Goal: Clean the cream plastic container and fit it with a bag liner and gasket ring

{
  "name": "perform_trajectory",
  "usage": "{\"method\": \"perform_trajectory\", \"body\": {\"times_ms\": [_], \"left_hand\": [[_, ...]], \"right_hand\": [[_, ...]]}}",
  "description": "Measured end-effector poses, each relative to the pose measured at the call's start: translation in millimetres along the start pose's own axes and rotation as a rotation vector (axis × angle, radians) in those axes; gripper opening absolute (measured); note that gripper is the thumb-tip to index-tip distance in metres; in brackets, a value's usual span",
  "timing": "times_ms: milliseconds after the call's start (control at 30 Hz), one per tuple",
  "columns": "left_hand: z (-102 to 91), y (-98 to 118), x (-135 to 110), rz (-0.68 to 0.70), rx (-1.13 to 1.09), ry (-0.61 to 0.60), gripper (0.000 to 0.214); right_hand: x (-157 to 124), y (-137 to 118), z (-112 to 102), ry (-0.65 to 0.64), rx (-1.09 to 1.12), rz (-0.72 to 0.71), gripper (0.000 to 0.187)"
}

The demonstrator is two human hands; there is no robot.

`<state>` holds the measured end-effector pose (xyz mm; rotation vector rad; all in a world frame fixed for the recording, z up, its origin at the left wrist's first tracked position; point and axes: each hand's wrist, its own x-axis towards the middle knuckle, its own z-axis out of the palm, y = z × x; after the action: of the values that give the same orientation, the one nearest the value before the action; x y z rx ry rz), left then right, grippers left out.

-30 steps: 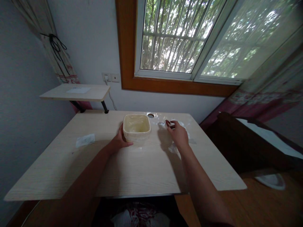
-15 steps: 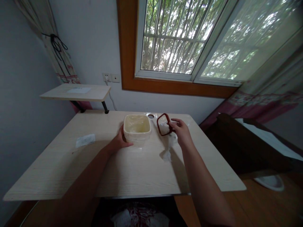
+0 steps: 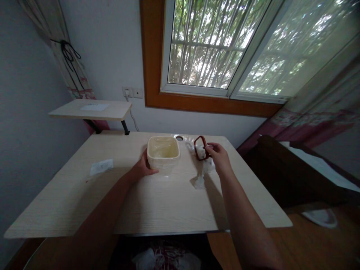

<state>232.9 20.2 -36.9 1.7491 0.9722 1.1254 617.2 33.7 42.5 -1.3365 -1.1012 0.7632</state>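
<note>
On the desk [image 3: 70,202], left of centre, left hand [image 3: 142,169] grips the near-left wall of the cream container [image 3: 163,152], which stands open. Beside it, right hand [image 3: 221,159] pinches the red-rimmed lid [image 3: 200,148], raised and tilted, not yet seated. The clear wrapper [image 3: 200,178] possibly clings to the lid.

Dim room, I saw daylight only from the window [image 3: 208,48], blown out in patches. My right hand [image 3: 221,159] cast a soft shadow toward me on the table [image 3: 70,195]. Wide-lens bending at the edges, walls leaned. Corners dark, bottom right smeared; centre fairly sharp.
</note>
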Motion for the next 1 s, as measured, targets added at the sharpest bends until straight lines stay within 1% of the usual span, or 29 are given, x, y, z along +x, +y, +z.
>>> {"method": "perform_trajectory", "body": {"times_ms": [133,267,400,533,600,667,867,1000], "left_hand": [[-0.3,-4,0,0.001,0.006,-0.001,0.132],[-1.0,-4,0,0.011,0.001,0.014,0.131],[-1.7,-4,0,0.014,0.012,0.004,0.131],[-3.1,-6,0,0.007,0.048,0.013,0.131],[-3.8,-6,-1,0.004,0.065,0.014,0.131],[-4.2,-6,-1,0.005,0.078,0.007,0.131],[-3.8,-3,0,0.011,0.076,-0.001,0.131],[-3.0,-3,1,0.02,0.047,0.002,0.131]], "right_hand": [[7,11,-10,0.036,-0.042,-0.074,0.046],[8,15,-19,0.046,-0.076,-0.085,0.044],[0,8,-20,0.012,-0.046,-0.085,0.044],[-13,-2,-19,-0.082,-0.026,-0.057,0.044],[-18,-5,-21,-0.126,-0.057,-0.049,0.044],[-19,-5,-25,-0.139,-0.103,-0.057,0.042],[-17,-2,-38,-0.092,-0.321,-0.127,0.036],[-16,1,-39,-0.084,-0.396,-0.14,0.034]]}}
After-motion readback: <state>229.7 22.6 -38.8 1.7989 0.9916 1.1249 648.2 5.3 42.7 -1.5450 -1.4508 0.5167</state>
